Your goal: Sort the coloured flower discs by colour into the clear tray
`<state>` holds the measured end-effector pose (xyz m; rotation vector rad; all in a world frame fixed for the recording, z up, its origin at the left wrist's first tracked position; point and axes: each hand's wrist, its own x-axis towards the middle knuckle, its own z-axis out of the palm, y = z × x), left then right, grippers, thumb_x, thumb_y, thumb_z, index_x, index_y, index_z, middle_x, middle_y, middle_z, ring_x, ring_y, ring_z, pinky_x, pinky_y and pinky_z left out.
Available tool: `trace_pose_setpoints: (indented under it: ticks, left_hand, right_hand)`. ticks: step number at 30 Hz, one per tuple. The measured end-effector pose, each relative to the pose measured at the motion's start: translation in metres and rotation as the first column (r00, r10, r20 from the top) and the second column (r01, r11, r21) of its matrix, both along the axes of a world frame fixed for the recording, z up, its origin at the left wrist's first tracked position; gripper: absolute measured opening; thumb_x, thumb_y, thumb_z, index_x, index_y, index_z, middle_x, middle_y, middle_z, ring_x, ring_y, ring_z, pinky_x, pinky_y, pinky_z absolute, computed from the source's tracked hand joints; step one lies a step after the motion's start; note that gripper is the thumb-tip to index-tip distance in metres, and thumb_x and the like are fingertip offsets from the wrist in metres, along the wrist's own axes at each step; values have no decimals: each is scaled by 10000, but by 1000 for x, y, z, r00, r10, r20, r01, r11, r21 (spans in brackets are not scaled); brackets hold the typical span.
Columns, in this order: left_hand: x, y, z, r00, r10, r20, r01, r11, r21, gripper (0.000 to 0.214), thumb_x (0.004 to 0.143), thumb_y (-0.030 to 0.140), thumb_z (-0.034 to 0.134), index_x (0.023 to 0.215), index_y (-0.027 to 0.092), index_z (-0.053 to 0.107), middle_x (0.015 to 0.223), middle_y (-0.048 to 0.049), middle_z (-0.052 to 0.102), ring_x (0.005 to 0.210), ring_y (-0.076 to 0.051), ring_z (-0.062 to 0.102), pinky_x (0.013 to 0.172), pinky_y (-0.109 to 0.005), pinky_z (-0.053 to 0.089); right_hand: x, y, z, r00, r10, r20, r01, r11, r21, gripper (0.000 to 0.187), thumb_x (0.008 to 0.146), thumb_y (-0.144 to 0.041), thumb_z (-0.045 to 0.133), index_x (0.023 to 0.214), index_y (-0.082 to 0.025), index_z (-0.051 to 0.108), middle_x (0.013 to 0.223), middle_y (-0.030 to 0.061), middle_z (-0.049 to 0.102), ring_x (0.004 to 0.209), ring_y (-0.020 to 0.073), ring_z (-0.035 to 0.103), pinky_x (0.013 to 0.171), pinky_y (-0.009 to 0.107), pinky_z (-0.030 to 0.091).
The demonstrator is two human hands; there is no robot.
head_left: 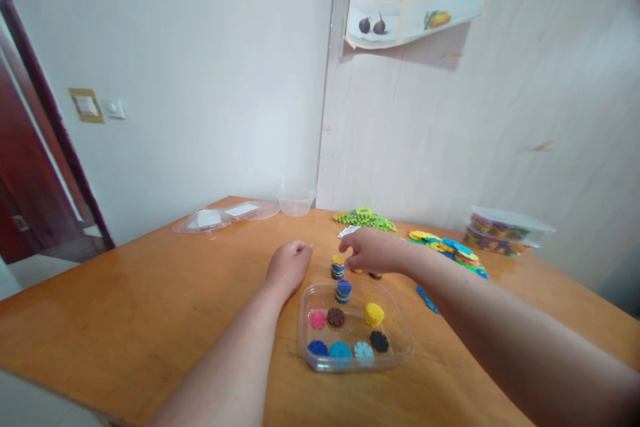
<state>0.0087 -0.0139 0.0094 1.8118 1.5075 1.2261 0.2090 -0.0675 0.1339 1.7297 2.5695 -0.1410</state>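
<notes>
My left hand [291, 267] is closed in a loose fist over the table, left of the disc stacks; the inside of the fist is hidden. My right hand [377, 250] reaches in from the right, thumb and forefinger apart, beside a short stack of notched plastic discs [338, 267] with a yellow one on top. A second stack, topped in blue [343, 291], stands nearer me by the far rim of a clear plastic tray [306, 327]. Inside the tray lie a pink disc [318, 319], a brown disc [336, 317], yellow discs [373, 314], a black disc [379, 341] and several blue ones.
Loose coloured discs [453, 250] are heaped at the right, near stacked clear boxes [510, 230]. Green pieces [365, 219] lie at the back by the wall. An empty clear tub [297, 200] and clear lids [205, 220] sit at the back left.
</notes>
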Motion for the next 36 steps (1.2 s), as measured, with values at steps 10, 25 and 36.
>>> trace_pose_setpoints:
  ticks: [10, 25, 36]
  left_hand:
    - [0, 2, -3, 1000, -13, 19, 13, 1000, 5, 386, 820, 509, 481, 669, 176, 603, 581, 8, 591, 585, -129, 521, 532, -227, 297]
    - [0, 1, -1, 1000, -10, 8, 10, 1000, -5, 381, 816, 508, 490, 680, 177, 620, 603, -10, 619, 594, -140, 539, 534, -233, 308]
    - [0, -1, 1, 1000, 3, -5, -3, 1000, -9, 371, 824, 496, 489, 694, 180, 634, 606, -8, 629, 600, -144, 547, 536, -236, 309]
  right_hand:
    - [-12, 9, -2, 999, 17, 42, -16, 1000, -13, 501, 731, -410, 663, 1203, -244, 644, 944, 66, 733, 799, 213, 674, 681, 290, 481]
    - [-9, 15, 0, 998, 38, 49, -37, 999, -6, 444, 742, -385, 657, 1157, -227, 667, 975, 76, 725, 844, 216, 668, 690, 274, 475]
    - [-8, 22, -3, 995, 78, 65, -76, 997, -27, 403, 728, -418, 651, 1075, -219, 699, 993, 66, 723, 852, 215, 653, 692, 273, 461]
